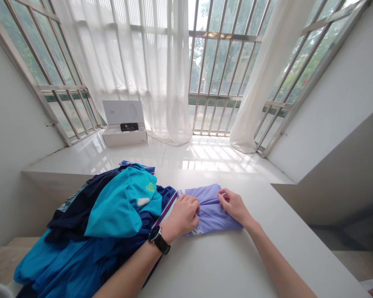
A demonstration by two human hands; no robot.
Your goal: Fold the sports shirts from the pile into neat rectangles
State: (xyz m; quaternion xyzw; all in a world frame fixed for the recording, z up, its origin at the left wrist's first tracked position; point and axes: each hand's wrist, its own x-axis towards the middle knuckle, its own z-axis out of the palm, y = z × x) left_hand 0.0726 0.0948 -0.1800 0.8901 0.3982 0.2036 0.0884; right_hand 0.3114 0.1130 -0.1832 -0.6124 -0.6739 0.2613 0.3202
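Note:
A lavender garment (pixel 213 221) with white print lies folded into a compact rectangle on the white surface. My left hand (pixel 185 213), wearing a black watch (pixel 157 236) on its wrist, has its fingers curled onto the left part of the cloth. At the right part, my right hand (pixel 231 203) bends its thumb and fingers together on the fabric. Creases run across the cloth between the two hands. Left of it, touching or nearly so, is a heap of clothes with a turquoise shirt (pixel 121 207) on top; dark navy and blue pieces show beneath.
An opened white box (pixel 124 138) with a dark phone-like device (pixel 129 126) on it stands on the sill at the back left. Sheer white curtains (pixel 174 82) hang before barred windows. The white table (pixel 286 236) has its edge on the right.

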